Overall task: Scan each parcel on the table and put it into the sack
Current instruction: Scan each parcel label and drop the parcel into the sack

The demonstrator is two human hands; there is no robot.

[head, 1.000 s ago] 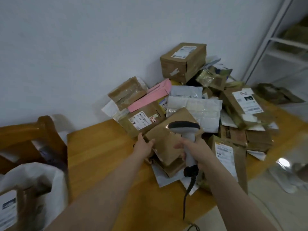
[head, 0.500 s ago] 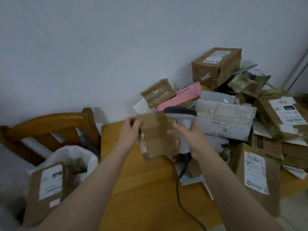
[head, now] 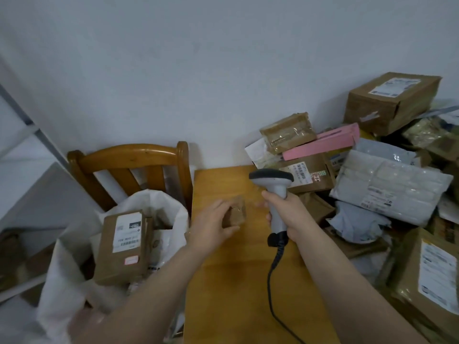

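Left hand: the left hand (head: 211,228) reaches over the table's left edge. Its grip pinches a small brown parcel (head: 237,214) between thumb and curled fingers.
Small brown parcel: it is blurred and sits over the wooden table (head: 236,281), at 9 o'clock of the right hand. I cannot tell whether it touches the wood.
Right hand: the right hand (head: 285,214) has its grip wrapped round the handle of a grey barcode scanner (head: 275,184). The scanner is upright, with its dark head at 12 o'clock.
Cable: a black cable (head: 270,281) runs from the scanner's base toward 6 o'clock across the table.
Sack: a white sack (head: 173,212) stands open just beside the table's left edge, at 9 o'clock of the left hand. A brown labelled box (head: 121,247) stands upright in its mouth.
Parcel pile: the parcel pile (head: 357,222) fills the table from 1 to 4 o'clock of the scanner.
- A large brown box (head: 390,103) sits on top at the back.
- A pink carton (head: 323,145) lies lower, with a taped box (head: 288,132) at its left end.
- A white bubble mailer (head: 390,187) lies at 3 o'clock.
- A labelled brown parcel (head: 427,281) is nearest, at 4 o'clock.
Chair: a wooden chair (head: 129,157) stands behind the sack at 11 o'clock, near the wall.
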